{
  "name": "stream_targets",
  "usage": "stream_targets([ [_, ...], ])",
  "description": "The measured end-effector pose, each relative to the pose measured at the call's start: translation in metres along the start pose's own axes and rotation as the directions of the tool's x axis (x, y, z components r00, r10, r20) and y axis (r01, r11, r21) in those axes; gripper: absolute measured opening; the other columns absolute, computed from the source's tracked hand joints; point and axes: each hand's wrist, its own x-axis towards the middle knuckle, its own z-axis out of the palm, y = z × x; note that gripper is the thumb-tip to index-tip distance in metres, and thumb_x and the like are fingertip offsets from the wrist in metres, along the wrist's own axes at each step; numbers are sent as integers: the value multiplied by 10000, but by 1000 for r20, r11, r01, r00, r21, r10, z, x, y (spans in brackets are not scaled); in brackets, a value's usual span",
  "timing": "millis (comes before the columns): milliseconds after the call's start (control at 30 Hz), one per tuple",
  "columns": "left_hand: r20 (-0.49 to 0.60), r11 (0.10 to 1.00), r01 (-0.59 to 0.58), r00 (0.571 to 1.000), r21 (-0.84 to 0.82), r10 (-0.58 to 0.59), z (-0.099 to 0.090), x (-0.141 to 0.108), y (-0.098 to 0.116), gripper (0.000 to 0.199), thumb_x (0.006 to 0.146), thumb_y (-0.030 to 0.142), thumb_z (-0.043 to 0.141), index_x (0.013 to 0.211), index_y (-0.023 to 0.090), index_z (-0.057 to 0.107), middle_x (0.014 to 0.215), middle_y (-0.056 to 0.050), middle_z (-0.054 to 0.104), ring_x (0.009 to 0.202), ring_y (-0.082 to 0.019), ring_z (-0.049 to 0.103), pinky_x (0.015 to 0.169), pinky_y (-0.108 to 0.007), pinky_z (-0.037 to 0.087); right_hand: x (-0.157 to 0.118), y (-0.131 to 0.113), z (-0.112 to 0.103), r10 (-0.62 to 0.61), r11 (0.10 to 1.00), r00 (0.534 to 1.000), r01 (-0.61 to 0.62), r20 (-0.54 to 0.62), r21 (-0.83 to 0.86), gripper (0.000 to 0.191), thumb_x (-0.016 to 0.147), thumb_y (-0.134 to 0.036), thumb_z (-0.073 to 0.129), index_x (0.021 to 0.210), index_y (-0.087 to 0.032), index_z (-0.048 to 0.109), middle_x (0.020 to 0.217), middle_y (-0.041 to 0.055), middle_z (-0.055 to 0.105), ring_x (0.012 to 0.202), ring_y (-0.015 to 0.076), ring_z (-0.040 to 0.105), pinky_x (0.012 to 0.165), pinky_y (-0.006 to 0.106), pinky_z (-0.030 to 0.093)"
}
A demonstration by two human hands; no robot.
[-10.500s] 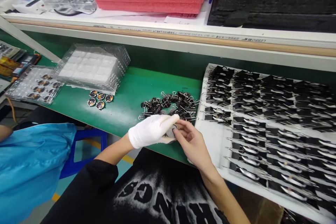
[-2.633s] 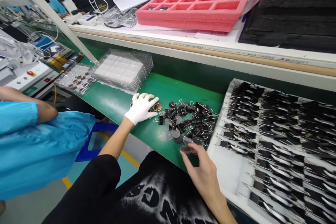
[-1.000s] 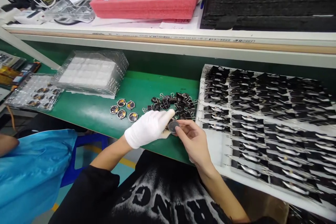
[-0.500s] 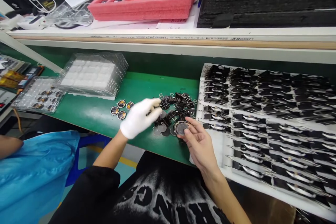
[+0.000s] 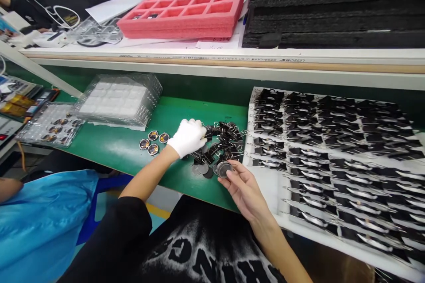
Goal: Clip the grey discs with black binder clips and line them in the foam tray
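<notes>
My left hand, in a white glove, is over the left side of a pile of black binder clips. Its fingers are curled inward, and what they hold, if anything, is hidden. Between thumb and fingers, my right hand pinches a round grey disc with a metal rim, just in front of the pile. Loose grey discs lie at the pile's near edge. To the left of my gloved hand, several round watch-like parts with orange and black insides rest on the green bench.
A white board at right carries rows of clipped round parts. Clear plastic trays are stacked at back left, beside another part-filled tray. A shelf edge crosses above, bearing a pink foam tray. Someone's blue garment is at lower left.
My gloved left hand has turned more palm-down, its fingers curling at the clips. My right hand has shifted slightly left and down, still pinching the disc. The camera view has tilted up slightly.
</notes>
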Motion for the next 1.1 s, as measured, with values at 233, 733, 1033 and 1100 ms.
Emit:
stream_targets([
  [233, -94, 769, 57, 984, -637, -151, -15, -14, -14, 386, 987, 410, 541, 678, 193, 616, 746, -12, 598, 742, -162, 565, 707, -300, 406, -2, -6, -11, -115, 987, 989, 124, 92, -102, 258, 775, -333, 899, 1012, -272, 817, 1212, 57, 748, 856, 141, 703, 788, 268, 622],
  [733, -176, 814, -19, 979, -581, -102, -15, -60, 54, 241, 699, 379, 683, 774, 229, 510, 552, 68, 492, 500, -130, 467, 550, -273, 315, 6, -15, -23, -201, 950, 957, 243, 209, -196, 270, 747, -323, 917, 988, -254, 818, 1028, 53, 784, 874, 168, 735, 874, 330, 614],
  [1033, -145, 846, -127, 988, -517, 59, -21, -57, 59, 281, 776, 458, 625, 673, 220, 518, 543, 25, 556, 529, -148, 531, 573, -288, 304, 0, -17, -23, -107, 987, 977, 127, 182, -102, 289, 739, -349, 926, 987, -259, 808, 870, 28, 783, 784, 158, 729, 787, 311, 628],
  [1100, -139, 847, -137, 987, -513, 76, -19, -57, 60, 283, 775, 448, 622, 664, 216, 503, 565, 14, 590, 531, -149, 537, 570, -289, 301, -1, -18, -22, -98, 986, 976, 122, 197, -115, 280, 760, -358, 911, 1003, -270, 805, 910, 33, 788, 793, 160, 729, 792, 321, 630],
])
